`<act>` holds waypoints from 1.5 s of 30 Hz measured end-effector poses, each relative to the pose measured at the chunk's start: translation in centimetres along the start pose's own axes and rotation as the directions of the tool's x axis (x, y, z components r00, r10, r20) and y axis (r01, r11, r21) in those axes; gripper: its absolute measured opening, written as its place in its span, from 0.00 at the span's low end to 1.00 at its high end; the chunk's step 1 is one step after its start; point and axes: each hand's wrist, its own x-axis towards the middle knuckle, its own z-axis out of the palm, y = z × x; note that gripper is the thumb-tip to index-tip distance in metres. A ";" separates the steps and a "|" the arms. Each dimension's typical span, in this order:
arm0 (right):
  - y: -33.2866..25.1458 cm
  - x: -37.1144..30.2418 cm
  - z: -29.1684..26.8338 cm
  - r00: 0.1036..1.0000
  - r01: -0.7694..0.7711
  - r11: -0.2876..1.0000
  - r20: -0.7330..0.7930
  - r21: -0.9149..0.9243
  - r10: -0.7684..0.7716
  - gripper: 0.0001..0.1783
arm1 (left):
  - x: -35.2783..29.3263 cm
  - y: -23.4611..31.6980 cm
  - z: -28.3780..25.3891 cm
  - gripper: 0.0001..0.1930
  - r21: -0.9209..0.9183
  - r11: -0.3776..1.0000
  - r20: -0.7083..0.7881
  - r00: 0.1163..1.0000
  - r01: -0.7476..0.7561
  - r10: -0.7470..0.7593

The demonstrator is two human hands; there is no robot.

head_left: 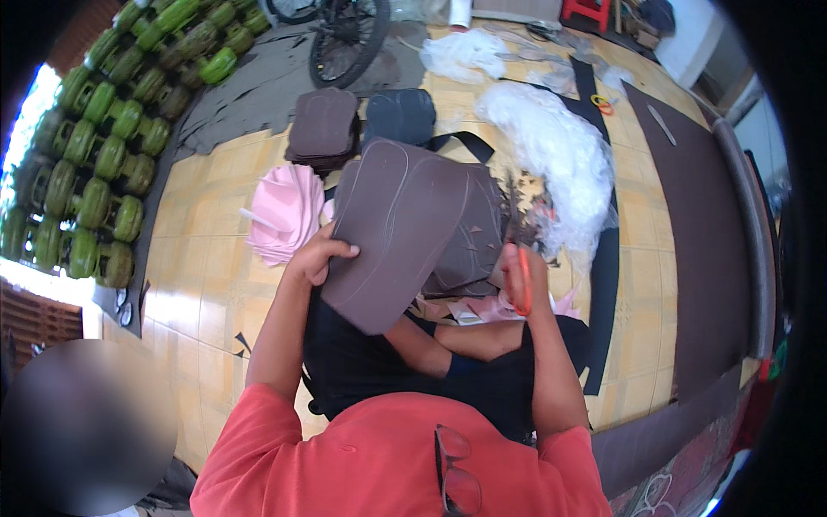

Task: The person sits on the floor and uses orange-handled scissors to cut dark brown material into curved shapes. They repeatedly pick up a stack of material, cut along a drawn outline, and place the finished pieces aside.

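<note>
The brown sheet [392, 233], marked with pale curved outlines, is held at its left edge by the left hand [315, 257]. The left thumb lies flat on the upper face of the sheet, pointing inward from the edge; the remaining left fingers are hidden, mostly behind the sheet, which is pinched between them and the thumb. The sheet is positioned above the person's lap, its long axis slanting from lower left to upper right.

The right hand [527, 274] is closed around the orange handles of the scissors [524, 300], to the right of the sheet and apart from it. The scissor blades point away from the person; their opening cannot be determined.

Beneath the right side of the sheet is a stack of dark brown pieces [472, 258] with small triangular offcuts on top. Fanned pink sheets [284, 215] are located left of the brown sheet. Crumpled clear plastic [556, 146] lies beyond the scissors, to the right.
</note>
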 end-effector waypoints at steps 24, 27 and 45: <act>12.1 -2.8 1.5 0.941 -0.334 0.940 -0.031 0.067 0.337 0.30 | 9.3 -6.9 -10.3 0.20 0.679 0.573 -0.354 0.889 0.459 -0.291; 13.4 -2.6 1.7 0.963 -0.263 0.965 -0.047 0.018 0.264 0.29 | 9.2 -7.4 -11.3 0.19 0.662 0.578 -0.334 0.879 0.477 -0.342; 22.7 -1.1 2.5 0.978 0.185 0.957 -0.053 -0.223 -0.201 0.21 | 9.2 -6.2 -8.6 0.46 0.893 0.130 -0.415 0.900 0.431 -0.134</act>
